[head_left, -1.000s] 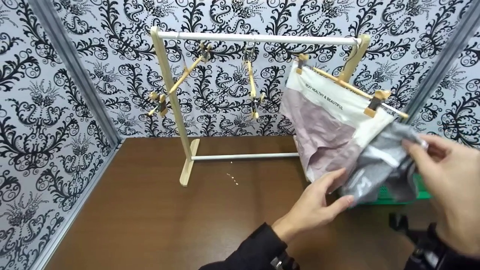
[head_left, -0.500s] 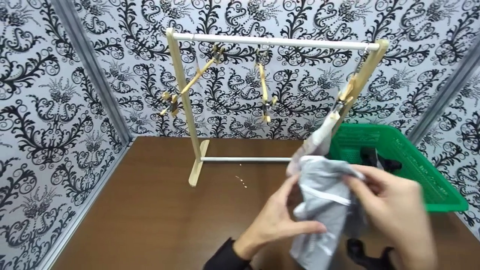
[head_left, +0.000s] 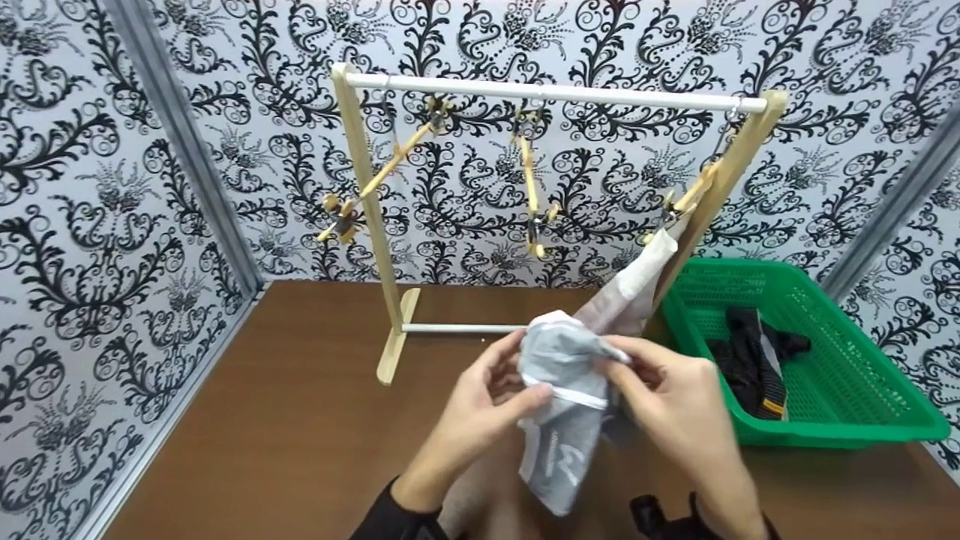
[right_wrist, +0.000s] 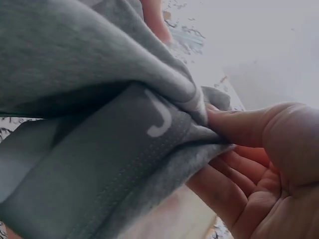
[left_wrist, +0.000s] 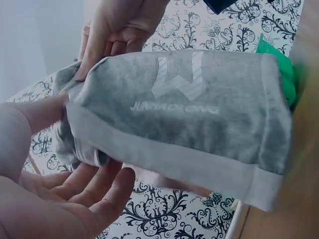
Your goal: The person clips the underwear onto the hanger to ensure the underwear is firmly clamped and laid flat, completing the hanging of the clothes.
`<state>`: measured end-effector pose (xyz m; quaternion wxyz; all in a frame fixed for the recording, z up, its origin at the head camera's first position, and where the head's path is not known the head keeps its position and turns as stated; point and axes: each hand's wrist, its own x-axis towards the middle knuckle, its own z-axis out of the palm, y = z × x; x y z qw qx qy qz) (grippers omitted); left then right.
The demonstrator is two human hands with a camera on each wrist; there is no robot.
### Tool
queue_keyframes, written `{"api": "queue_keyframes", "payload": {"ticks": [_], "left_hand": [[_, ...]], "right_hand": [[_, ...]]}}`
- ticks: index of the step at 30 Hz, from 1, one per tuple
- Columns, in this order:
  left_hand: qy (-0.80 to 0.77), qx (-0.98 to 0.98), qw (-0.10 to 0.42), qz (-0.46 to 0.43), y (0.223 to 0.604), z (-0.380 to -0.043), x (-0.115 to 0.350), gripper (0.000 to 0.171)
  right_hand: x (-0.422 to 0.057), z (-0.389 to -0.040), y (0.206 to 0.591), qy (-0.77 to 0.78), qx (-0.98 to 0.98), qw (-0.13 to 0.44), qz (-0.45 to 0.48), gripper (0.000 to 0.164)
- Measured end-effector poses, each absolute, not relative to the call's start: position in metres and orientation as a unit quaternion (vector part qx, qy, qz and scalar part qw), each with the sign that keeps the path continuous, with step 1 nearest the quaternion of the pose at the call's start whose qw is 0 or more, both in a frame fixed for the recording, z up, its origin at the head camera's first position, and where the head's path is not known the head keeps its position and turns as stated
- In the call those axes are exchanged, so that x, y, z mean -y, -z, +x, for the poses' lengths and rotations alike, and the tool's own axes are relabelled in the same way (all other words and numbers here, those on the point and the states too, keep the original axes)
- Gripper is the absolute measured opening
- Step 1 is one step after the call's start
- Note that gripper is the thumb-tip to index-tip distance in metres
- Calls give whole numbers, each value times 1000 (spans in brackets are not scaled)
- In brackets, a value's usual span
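I'd judge the hanging work to be at an early stage: at the rack's (head_left: 465, 86) right end, one hanger (head_left: 701, 187) carries a pale garment (head_left: 641, 277), while the left hanger (head_left: 401, 157) and the middle hanger (head_left: 529, 169) hold no cloth. The grey garment (head_left: 561, 429) is on no hanger; I have it held up in front of the rack, right of its middle, above the worktop (head_left: 300, 427). The right hand's (head_left: 675, 397) grip pinches its upper edge, and the left hand's (head_left: 476, 412) grip holds its other side, thumb in front and fingers behind. Unhung dark clothing (head_left: 746, 360) lies in the green basket (head_left: 817, 433) to the rack's right — how many pieces, I cannot tell. The pale garment faces me nearly edge-on, so I can't check its clips, and its lower end is hidden behind the grey one. Some left fingertips are behind the cloth, the rack's right foot is out of sight, and both sleeves are cut off below.
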<state>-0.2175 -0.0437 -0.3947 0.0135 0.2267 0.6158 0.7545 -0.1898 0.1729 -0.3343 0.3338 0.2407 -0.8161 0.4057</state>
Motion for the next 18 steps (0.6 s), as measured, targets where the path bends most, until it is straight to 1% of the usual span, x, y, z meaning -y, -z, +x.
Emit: {"api": "queue_keyframes", "payload": {"ticks": [2, 4, 7, 9, 11, 15, 18], "left_hand": [[-768, -604, 14, 211, 395, -217, 45, 75], [-780, -594, 11, 196, 395, -217, 45, 69], [-788, -588, -1, 182, 396, -218, 45, 53], [-781, -598, -18, 179, 397, -219, 47, 42], [-773, -607, -35, 180, 397, -220, 50, 35], [-758, -624, -58, 182, 397, -222, 56, 29], [-743, -638, -64, 190, 395, -222, 60, 24]], "right_hand": [[-169, -191, 337, -405, 816, 334, 244, 22], [-167, -193, 340, -401, 819, 330, 243, 22], [-165, -195, 343, -393, 828, 320, 241, 24], [-165, -197, 345, -391, 833, 308, 242, 24], [-165, -199, 346, -393, 838, 291, 244, 23], [-167, -202, 347, -399, 845, 248, 257, 18], [-170, -202, 347, -425, 837, 194, 284, 25]]}}
